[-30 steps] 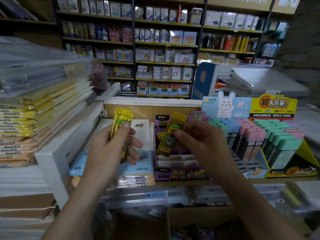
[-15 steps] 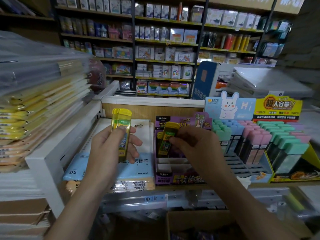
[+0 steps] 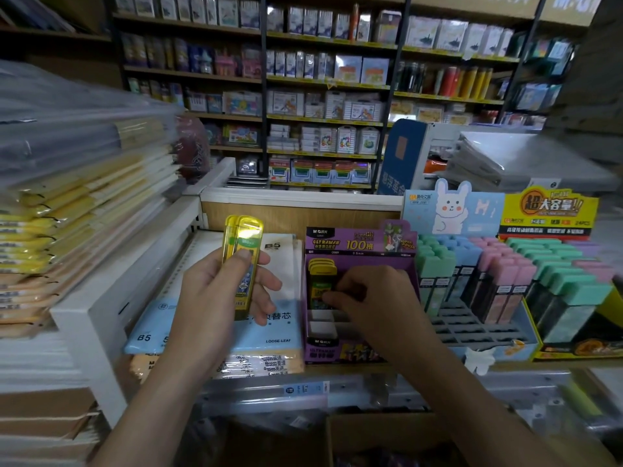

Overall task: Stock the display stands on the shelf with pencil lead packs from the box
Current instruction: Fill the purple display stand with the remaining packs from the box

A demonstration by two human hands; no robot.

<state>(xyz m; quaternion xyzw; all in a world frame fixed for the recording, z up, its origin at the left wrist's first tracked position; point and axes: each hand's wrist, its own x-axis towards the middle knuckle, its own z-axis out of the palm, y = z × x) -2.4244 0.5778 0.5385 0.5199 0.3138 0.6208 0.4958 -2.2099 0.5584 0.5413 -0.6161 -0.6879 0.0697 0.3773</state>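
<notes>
My left hand [image 3: 219, 294] holds a small stack of yellow pencil lead packs [image 3: 242, 251] upright above the B5 loose-leaf refills. A purple display stand [image 3: 357, 242] sits on the shelf to its right, with several yellow packs [image 3: 322, 269] standing in its back left slots. My right hand [image 3: 371, 298] reaches into the stand, fingertips pinching one of those packs as it sits in a slot. White empty slots [image 3: 322, 323] show in front of them. The cardboard box [image 3: 371, 433] lies below the shelf edge, mostly dark.
B5 loose-leaf paper packs [image 3: 209, 338] lie under my left hand. A rabbit-topped stand of pastel lead cases [image 3: 472, 274] and a yellow stand [image 3: 566, 284] fill the shelf to the right. Stacked plastic-wrapped notebooks [image 3: 77, 210] rise at left behind a white divider [image 3: 101, 308].
My right hand has lowered its yellow pack from above the purple stand down into a back slot. My left hand has stayed in place with its packs.
</notes>
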